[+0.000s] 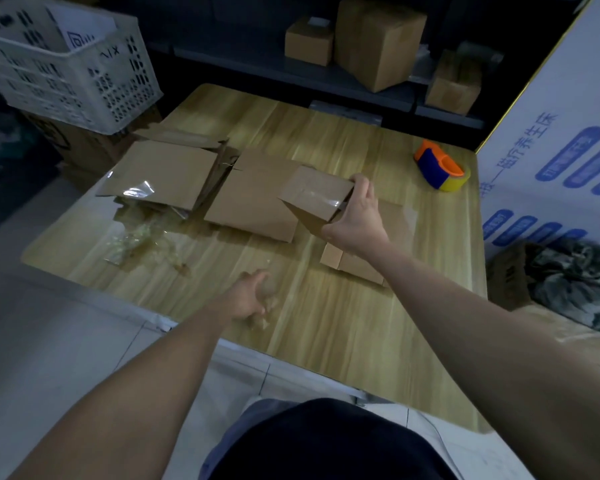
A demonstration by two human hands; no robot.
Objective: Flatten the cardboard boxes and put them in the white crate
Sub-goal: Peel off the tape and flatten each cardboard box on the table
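My right hand point(355, 216) grips a small taped cardboard box point(314, 199) by its right side, tilted above the wooden table point(326, 323). Under my right wrist lies another flattened piece of cardboard point(357, 266). A flattened box point(253, 199) lies at the table's middle, and a stack of flattened boxes point(163, 171) lies to its left. My left hand point(252, 296) holds a crumpled wad of clear tape point(269, 297) low over the near part of the table. The white crate point(66, 60) stands at the far left, beyond the table.
A blue and orange tape dispenser point(440, 169) sits at the table's far right. Crumpled clear tape point(139, 240) lies near the left edge. Assembled cardboard boxes point(378, 39) stand on a dark shelf behind. A large white printed carton point(561, 143) stands to the right.
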